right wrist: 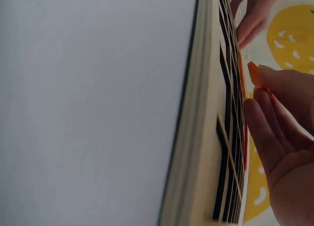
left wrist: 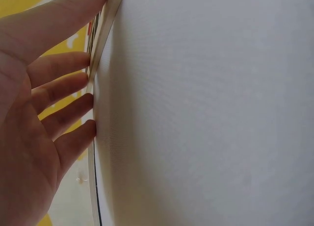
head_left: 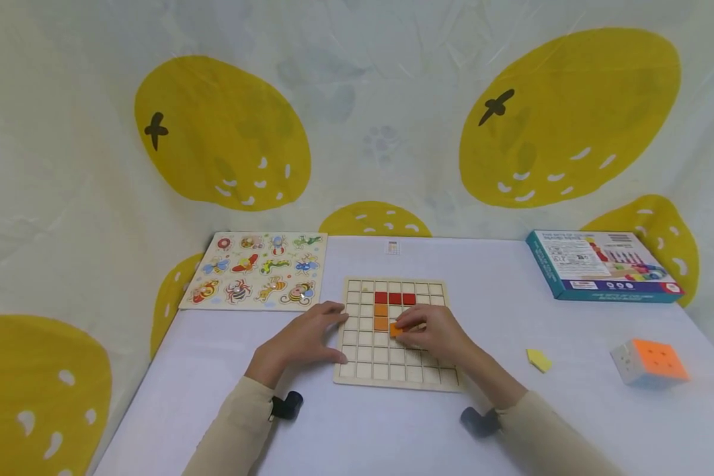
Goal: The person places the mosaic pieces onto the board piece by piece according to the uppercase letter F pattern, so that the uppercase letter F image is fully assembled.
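While the two hands stand apart from each other, the right hand (head_left: 437,330) pinches a small, flat, glossy orange tile (head_left: 396,329) between thumb and fingers; the left hand (head_left: 309,334) lies along the left edge of the square pale wooden grid board (head_left: 397,373), fingers and thumb spread and touching that edge, not curled round it. The orange tile is above the middle of the grid board, just right of two set orange tiles (head_left: 381,317); whether it touches a cell cannot be told; three red square tiles (head_left: 395,299) form a row at the upper end of that column.

Handling, by judgement: the orange tile should be light, stiff and somewhat slippery, with little risk of breakage; hold it by opposite edges, keeping the underside free; the grid board should be light and rigid, liable to slide if pushed, and is best steadied at its rim.

Surface: a smooth white tabletop (head_left: 357,430) carries the grid board; to its right lie a yellow angular piece (head_left: 538,360), an orange-and-white cube (head_left: 660,362) and, farther back, a flat printed cardboard box (head_left: 607,264); behind-left lies a wooden insect-picture puzzle (head_left: 252,271); beyond the grid board hangs a pale curtain (head_left: 387,79) printed with large yellow fruit shapes.
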Demonstrator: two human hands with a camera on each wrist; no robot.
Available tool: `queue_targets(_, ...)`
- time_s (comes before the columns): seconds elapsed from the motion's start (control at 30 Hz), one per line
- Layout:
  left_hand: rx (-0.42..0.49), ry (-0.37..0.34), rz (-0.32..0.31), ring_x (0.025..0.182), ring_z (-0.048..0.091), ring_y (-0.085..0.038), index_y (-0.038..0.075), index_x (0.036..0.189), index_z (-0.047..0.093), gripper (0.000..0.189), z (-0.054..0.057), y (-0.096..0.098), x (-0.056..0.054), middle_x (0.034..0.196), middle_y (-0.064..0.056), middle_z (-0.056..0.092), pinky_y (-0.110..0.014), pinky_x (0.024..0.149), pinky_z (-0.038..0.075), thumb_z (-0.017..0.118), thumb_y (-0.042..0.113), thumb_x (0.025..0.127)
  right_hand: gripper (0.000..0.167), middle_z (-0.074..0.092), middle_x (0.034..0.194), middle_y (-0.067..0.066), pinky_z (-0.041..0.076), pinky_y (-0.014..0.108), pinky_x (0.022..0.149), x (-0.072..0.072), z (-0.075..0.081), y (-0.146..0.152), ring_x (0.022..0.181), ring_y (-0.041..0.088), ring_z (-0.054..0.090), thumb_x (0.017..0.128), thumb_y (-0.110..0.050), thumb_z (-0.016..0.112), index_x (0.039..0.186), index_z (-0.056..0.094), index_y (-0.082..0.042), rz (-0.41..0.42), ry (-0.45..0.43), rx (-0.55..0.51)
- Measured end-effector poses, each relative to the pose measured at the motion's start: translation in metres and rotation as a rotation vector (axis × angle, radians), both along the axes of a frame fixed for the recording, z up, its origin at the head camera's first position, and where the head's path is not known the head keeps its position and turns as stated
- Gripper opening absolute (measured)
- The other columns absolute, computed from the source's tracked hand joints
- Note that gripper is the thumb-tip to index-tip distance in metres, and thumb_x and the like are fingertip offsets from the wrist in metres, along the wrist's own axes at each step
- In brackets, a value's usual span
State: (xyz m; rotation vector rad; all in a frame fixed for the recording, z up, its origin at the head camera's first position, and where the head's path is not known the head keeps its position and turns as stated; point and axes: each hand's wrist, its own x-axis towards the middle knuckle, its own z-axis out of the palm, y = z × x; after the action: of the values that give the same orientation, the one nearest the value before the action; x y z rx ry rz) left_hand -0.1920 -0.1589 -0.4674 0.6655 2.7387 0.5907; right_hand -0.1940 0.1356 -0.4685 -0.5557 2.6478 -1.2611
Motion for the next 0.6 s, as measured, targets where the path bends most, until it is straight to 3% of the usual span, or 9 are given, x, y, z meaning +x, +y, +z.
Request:
queue_targets(0.2,0.021,0.005,-0.005,0.148,0.043,-0.030,0.012,0.145,0.058,0.086,0.002,0.002,-0.001,0.159,-0.009,0.046,-0.047,0.124,0.039,0.089,0.048,0.074,0.012,0.078,0.098,-0.001,0.058,0.016,0.076,0.001,-0.002,-0.015,0.089,0.010,0.068,0.083,-0.016,0.085,0.094,0.081,-0.015,0.060,0.018,0.013)
queue_targets(0.43,-0.002,0.000,0.003,0.149,0.042,-0.027,0.015,0.146,0.057,0.085,0.002,0.002,-0.001,0.159,-0.005,0.046,-0.045,0.124,0.039,0.088,0.050,0.075,0.011,0.078,0.091,-0.001,0.057,0.016,0.073,0.002,0.000,-0.024,0.084,0.009,0.067,0.081,-0.012,0.085,0.091,0.081,-0.012,0.095,0.103,0.073)
queue_targets(0.6,0.003,-0.013,0.012,0.149,0.042,-0.027,0.015,0.146,0.057,0.085,0.000,0.001,-0.001,0.159,-0.005,0.046,-0.046,0.123,0.040,0.088,0.050,0.074,0.013,0.078,0.088,-0.001,0.055,0.016,0.071,0.002,0.001,-0.029,0.079,0.007,0.065,0.079,-0.013,0.087,0.091,0.081,-0.011,0.091,0.077,0.086)
